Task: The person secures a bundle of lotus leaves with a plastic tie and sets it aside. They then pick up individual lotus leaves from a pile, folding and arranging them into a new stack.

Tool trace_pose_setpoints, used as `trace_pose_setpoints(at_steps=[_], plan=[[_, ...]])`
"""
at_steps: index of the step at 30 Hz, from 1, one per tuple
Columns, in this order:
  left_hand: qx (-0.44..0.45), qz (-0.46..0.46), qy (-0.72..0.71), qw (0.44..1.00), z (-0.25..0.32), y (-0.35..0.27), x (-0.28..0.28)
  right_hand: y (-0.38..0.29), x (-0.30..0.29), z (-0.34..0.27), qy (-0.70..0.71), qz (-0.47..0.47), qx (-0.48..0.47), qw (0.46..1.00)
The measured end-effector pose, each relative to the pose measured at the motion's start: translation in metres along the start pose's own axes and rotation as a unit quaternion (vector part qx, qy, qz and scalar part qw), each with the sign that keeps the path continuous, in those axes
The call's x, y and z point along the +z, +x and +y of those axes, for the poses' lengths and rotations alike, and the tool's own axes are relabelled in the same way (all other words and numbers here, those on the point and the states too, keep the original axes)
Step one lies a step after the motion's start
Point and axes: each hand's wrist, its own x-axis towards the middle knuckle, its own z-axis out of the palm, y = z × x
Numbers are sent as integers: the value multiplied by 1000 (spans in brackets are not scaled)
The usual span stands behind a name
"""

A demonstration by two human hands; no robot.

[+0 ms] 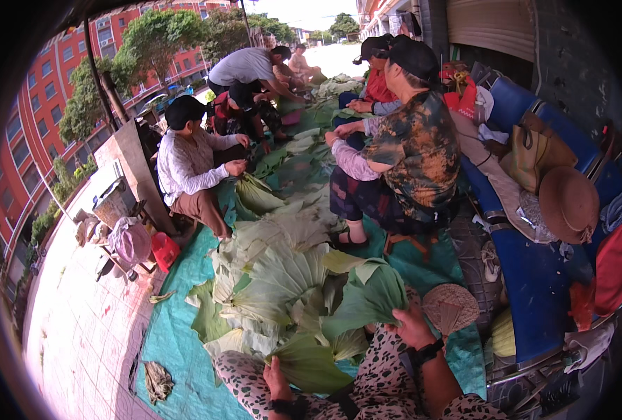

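My left hand (276,379) grips the edge of a yellowish-green lotus leaf (311,362) low over my lap. Higher and to the right, my right hand (412,324) holds a darker green lotus leaf (371,294) by its gathered end, the leaf spreading up and left. Both wrists carry dark bands. Beyond my knees lies a broad pile of pale green, flattened lotus leaves (285,273) on a teal tarpaulin (172,336). Part of the pile is hidden behind the two held leaves.
A woven fan (450,308) is beside my right forearm. Blue seats (521,283) with a brown hat (568,205) and bags line the right. Co-workers sit along both sides of the leaves; one person (195,157) at left handles a leaf. A shrivelled leaf bundle (158,382) lies at lower left.
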Motion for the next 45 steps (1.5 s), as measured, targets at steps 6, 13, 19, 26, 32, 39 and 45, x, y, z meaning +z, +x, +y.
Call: trace_pose_setpoints(at_steps=[6,13,19,26,32,39,45], plan=[[-38,10,-28,999,-1,2,0,0,0,-1,-12,-8,-1,1000],[-48,11,-40,998,1,1,1,0,4,-3,-13,-12,-4,1000],[-54,10,-23,998,-7,6,-3,1,-3,-1,-18,-20,2,1000],[-37,0,-35,999,-9,6,-2,1,0,0,-26,2,3,1000],[-42,13,-6,999,-6,6,2,2,-2,0,-27,1,10,1000],[-26,-3,17,1000,-5,5,2,2,-2,-1,-23,-4,20,1000],[-37,2,-10,999,-3,-1,0,-3,6,-1,-16,8,22,1000]])
